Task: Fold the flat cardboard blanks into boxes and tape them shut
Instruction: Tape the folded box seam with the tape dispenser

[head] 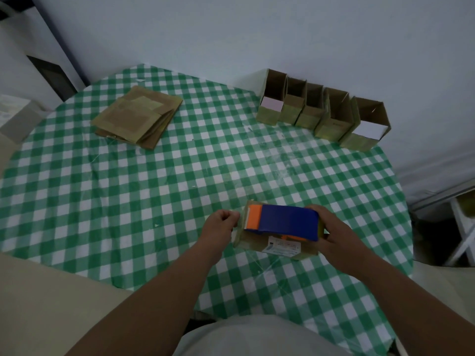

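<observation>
A blue and orange tape dispenser [285, 222] sits on top of a folded cardboard box [276, 249] near the table's front edge. My right hand [331, 233] grips the dispenser's right end. My left hand [221, 223] is at the box's left end, fingers curled, pinching what looks like the tape's free end. A stack of flat cardboard blanks [136, 118] lies at the far left of the table. Several folded boxes [321, 111] stand open-topped in a row at the far right, by the wall.
A round table with a green and white checked cloth [128, 201] carries everything. A white wall [257, 34] stands close behind it. A pale box [18, 119] is off the table at left, and a white rack [462, 227] at right.
</observation>
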